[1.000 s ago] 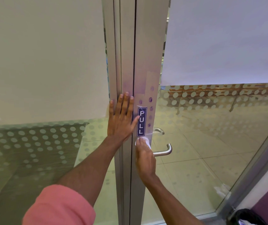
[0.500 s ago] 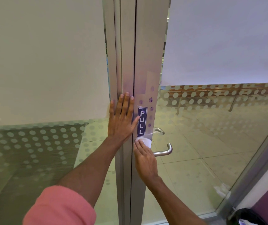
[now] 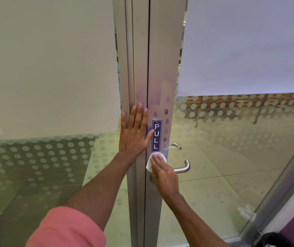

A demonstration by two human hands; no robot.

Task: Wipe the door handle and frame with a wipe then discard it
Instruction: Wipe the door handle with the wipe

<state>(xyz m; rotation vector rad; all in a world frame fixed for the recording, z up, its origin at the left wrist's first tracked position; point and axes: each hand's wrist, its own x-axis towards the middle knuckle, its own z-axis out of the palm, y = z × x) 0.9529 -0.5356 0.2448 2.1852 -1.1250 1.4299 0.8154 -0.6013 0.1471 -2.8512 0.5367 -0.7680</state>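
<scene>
A silver metal door frame (image 3: 162,65) runs up the middle of the view, with a blue PULL sticker (image 3: 156,135) on it. My right hand (image 3: 165,175) presses a white wipe (image 3: 149,163) flat against the frame just below the sticker. The steel lever handle (image 3: 183,168) sticks out to the right of that hand. My left hand (image 3: 134,133) lies flat with fingers spread on the fixed frame post, left of the sticker, holding nothing.
Glass panels with frosted dots flank the frame on both sides. White sheets cover the upper glass. A second handle (image 3: 175,145) shows through the glass on the far side. A black bin (image 3: 274,240) stands at the bottom right corner.
My right hand has slid the wipe slightly down and left on the frame below the sticker. My left hand has stayed in place.
</scene>
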